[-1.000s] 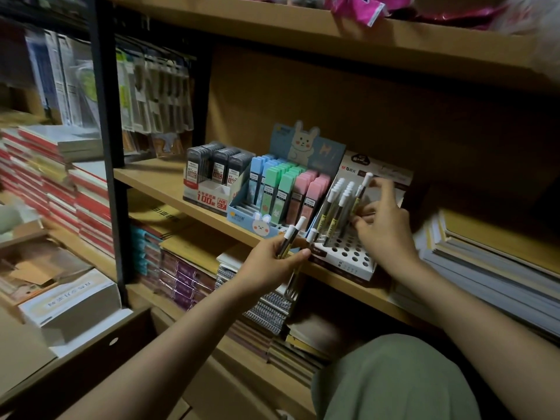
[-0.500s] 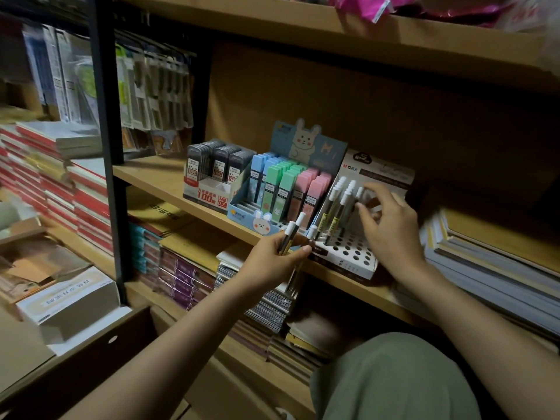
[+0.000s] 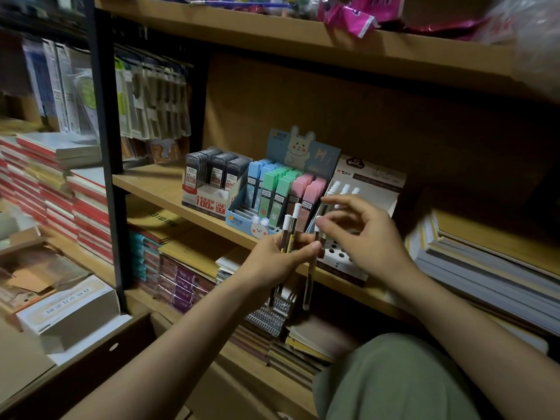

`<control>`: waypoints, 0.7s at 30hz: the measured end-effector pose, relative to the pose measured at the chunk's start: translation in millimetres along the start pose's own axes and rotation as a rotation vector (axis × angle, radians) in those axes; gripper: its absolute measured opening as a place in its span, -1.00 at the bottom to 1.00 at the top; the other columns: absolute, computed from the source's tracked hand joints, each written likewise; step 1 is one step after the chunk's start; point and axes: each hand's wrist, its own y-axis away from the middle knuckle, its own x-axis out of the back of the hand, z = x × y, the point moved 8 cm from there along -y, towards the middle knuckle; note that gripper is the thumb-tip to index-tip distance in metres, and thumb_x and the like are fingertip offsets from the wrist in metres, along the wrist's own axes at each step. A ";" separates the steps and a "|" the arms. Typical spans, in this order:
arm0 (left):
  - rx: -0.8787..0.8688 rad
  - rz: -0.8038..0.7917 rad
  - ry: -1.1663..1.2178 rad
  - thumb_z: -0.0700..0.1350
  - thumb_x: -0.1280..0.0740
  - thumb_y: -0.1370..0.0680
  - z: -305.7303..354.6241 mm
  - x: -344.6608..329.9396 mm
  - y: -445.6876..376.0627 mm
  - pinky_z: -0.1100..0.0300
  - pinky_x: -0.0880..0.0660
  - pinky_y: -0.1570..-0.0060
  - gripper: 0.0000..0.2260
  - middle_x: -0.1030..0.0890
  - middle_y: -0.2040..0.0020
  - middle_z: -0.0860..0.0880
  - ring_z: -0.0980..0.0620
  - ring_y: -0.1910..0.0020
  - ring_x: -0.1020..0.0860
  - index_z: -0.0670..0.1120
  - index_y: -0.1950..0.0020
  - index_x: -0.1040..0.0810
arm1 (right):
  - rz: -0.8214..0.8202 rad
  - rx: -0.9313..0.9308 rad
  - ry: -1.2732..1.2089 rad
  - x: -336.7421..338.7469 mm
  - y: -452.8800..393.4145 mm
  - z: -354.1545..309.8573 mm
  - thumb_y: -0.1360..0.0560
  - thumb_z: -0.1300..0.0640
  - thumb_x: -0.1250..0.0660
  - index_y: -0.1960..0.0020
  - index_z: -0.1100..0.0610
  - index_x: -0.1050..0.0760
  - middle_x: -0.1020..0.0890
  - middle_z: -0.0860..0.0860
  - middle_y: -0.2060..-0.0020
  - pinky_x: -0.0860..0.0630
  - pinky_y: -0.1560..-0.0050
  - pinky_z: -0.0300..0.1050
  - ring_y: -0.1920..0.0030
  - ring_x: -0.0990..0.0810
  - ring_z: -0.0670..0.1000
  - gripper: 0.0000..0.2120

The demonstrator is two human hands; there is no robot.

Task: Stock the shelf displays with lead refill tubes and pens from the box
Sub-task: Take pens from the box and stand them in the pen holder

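At shelf front, right hand (image 3: 368,237) has left the rack (image 3: 342,256), fingers spread reaching for pens (image 3: 291,231) gripped by left hand (image 3: 272,259): next insertion follows.

Dim wooden shelving (image 3: 303,40) on black upright (image 3: 104,147)

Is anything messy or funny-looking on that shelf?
Not really. The dark refill boxes, the pastel cases and the white pens all stand in tidy rows. Only the pink packet on the shelf above pokes over its edge.

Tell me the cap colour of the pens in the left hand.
White caps on the pens, seen in the head view.
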 end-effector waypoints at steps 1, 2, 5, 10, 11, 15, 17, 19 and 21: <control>-0.007 -0.005 0.004 -0.11 -0.39 -0.52 1.7 -1.3 0.6 0.31 -0.42 0.32 -0.93 -0.68 0.21 0.08 0.27 0.34 -0.58 -0.04 0.02 -0.64 | 0.001 0.000 0.011 -1.6 0.5 -1.9 -0.45 0.10 -0.48 -0.17 -0.04 -0.59 -0.68 -0.11 0.14 -0.60 0.06 -0.28 0.08 -0.66 -0.19 -0.70; -0.013 -0.015 0.015 -0.12 -0.38 -0.53 3.7 -3.3 1.9 0.35 -0.43 0.36 -0.94 -0.67 0.25 0.08 0.27 0.36 -0.57 -0.04 0.04 -0.64 | 0.004 0.002 0.033 -2.4 0.9 -3.2 -0.44 0.10 -0.49 -0.13 -0.04 -0.61 -0.68 -0.12 0.14 -0.59 0.06 -0.31 0.08 -0.65 -0.21 -0.73; 0.015 -0.059 0.086 -0.10 -0.34 -0.56 8.5 -10.5 5.6 0.37 -0.39 0.51 -0.86 -0.61 0.33 0.11 0.22 0.47 -0.48 -0.08 -0.08 -0.60 | 0.051 0.020 0.042 6.6 -2.6 -8.0 -0.44 0.15 -0.49 -0.06 -0.01 -0.61 -0.69 -0.14 0.15 -0.58 0.09 -0.32 0.09 -0.66 -0.22 -0.79; 0.196 0.012 0.261 -0.21 -0.19 -0.63 2.8 3.3 3.0 0.30 -0.38 0.41 -0.79 -0.41 0.11 -0.08 0.11 0.32 -0.38 -0.08 -0.25 -0.46 | 0.293 0.112 0.158 66.3 -18.9 -26.0 -0.48 0.16 -0.44 -0.01 0.00 -0.55 -0.65 -0.10 0.11 -0.62 0.06 -0.19 0.09 -0.66 -0.12 -0.85; 0.193 0.006 0.300 -0.25 -0.16 -0.63 4.0 5.3 2.8 0.28 -0.39 0.38 -0.77 -0.42 0.09 -0.10 0.10 0.30 -0.39 -0.11 -0.26 -0.46 | 0.332 0.131 0.192 75.3 -21.4 -27.6 -0.48 0.16 -0.43 -0.02 0.00 -0.54 -0.65 -0.10 0.12 -0.62 0.09 -0.23 0.10 -0.66 -0.14 -0.85; 0.162 -0.037 0.282 -0.32 -0.11 -0.64 3.4 5.1 5.9 0.29 -0.44 0.30 -0.74 -0.52 0.08 -0.08 0.08 0.24 -0.43 -0.16 -0.27 -0.47 | 0.395 0.150 0.251 83.2 -29.9 -20.9 -0.50 0.17 -0.42 -0.02 0.05 -0.53 -0.62 -0.12 0.15 -0.56 0.16 -0.39 0.13 -0.62 -0.24 -0.88; 0.159 -0.062 0.301 -0.29 -0.13 -0.64 1.0 2.5 7.9 0.24 -0.52 0.24 -0.74 -0.54 0.07 -0.09 0.06 0.23 -0.50 -0.16 -0.29 -0.45 | 0.392 0.135 0.237 78.0 -32.9 -13.0 -0.50 0.18 -0.42 0.00 0.07 -0.53 -0.60 -0.15 0.17 -0.57 0.17 -0.39 0.15 -0.62 -0.26 -0.88; 0.127 -0.073 0.291 -0.25 -0.14 -0.64 -0.3 1.4 8.7 0.19 -0.55 0.24 -0.77 -0.58 0.07 -0.09 0.06 0.25 -0.55 -0.13 -0.28 -0.43 | 0.385 0.105 0.196 72.7 -35.0 -2.5 -0.49 0.20 -0.43 0.01 0.09 -0.53 -0.61 -0.11 0.17 -0.59 0.18 -0.35 0.16 -0.64 -0.20 -0.89; 0.089 -0.043 0.214 -0.22 -0.13 -0.66 -2.8 3.2 8.1 0.18 -0.47 0.24 -0.77 -0.60 0.12 -0.05 0.08 0.29 -0.52 -0.03 -0.27 -0.45 | 0.388 0.068 0.152 69.7 -36.3 7.7 -0.49 0.22 -0.42 0.02 0.11 -0.52 -0.62 -0.07 0.16 -0.63 0.18 -0.28 0.17 -0.65 -0.16 -0.89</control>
